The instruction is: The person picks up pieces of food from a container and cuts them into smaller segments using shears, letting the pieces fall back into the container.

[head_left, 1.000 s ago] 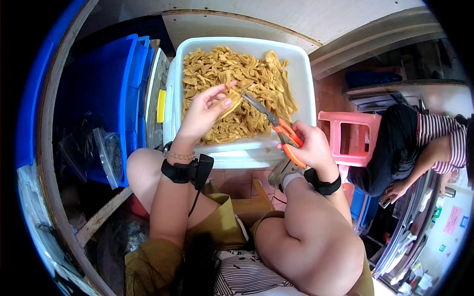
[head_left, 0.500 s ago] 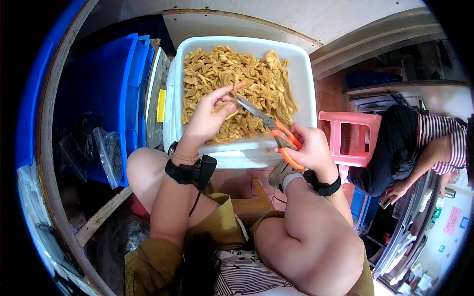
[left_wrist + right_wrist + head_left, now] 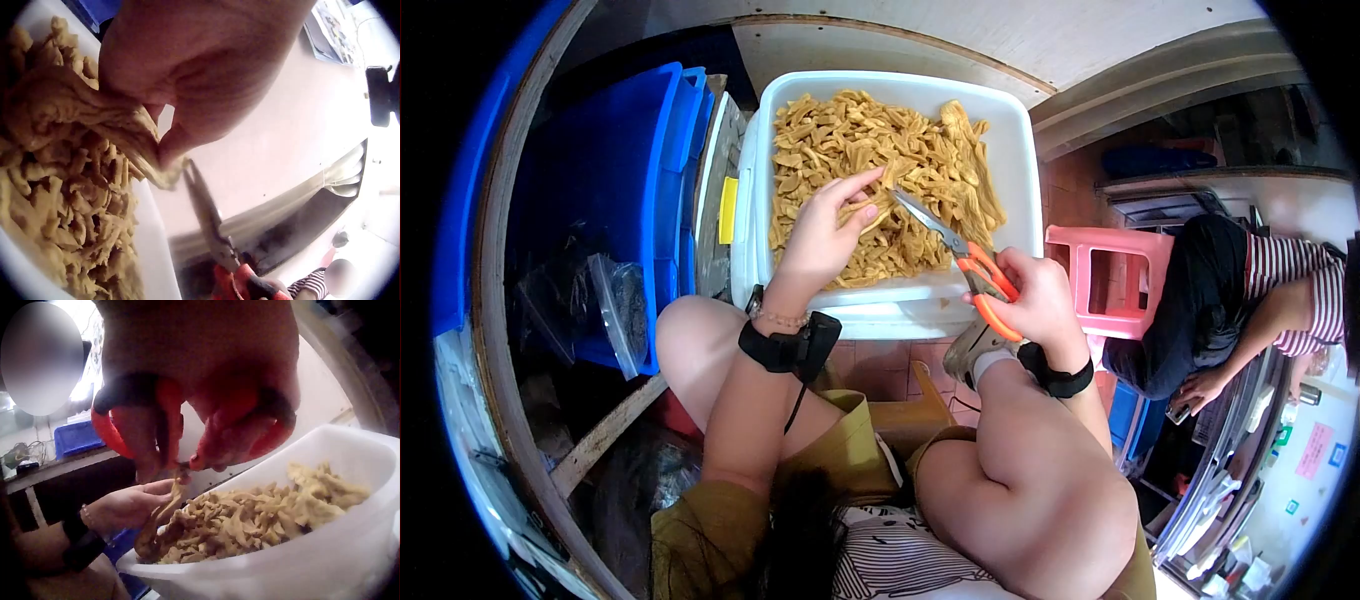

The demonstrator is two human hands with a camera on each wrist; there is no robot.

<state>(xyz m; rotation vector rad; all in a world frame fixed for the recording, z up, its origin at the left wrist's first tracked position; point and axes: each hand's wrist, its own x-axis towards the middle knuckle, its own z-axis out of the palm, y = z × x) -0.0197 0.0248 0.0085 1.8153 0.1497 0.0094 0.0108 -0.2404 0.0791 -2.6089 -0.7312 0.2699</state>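
Note:
Between thumb and fingers my left hand [image 3: 820, 235] pinches a long, tan, wrinkled food strip [image 3: 125, 128] over a white tub [image 3: 1022, 180]. My right hand [image 3: 1040, 300] grips scissors [image 3: 932, 219] with orange handles, its fingers through the loops. In the left wrist view, the blade tips are right at the strip's end, just beyond the left thumb. Many short cut pieces [image 3: 830, 140] of the same food fill the tub. A longer uncut bundle [image 3: 970, 180] lies along its right side. The right wrist view shows the handles [image 3: 275, 428], with the blades mostly hidden behind the hand.
Stacked blue crates [image 3: 600, 200] stand at the left, with plastic bags [image 3: 620, 310] hanging there. A pink stool [image 3: 1110, 240] is right of the tub, and another person in a striped top [image 3: 1290, 265] sits beyond it. A wooden wall [image 3: 880, 50] rises behind.
The scissors moved left to the strip beside the left fingertips, then drew back slightly to the right. My left hand shifted a little right and kept its pinch on the strip.

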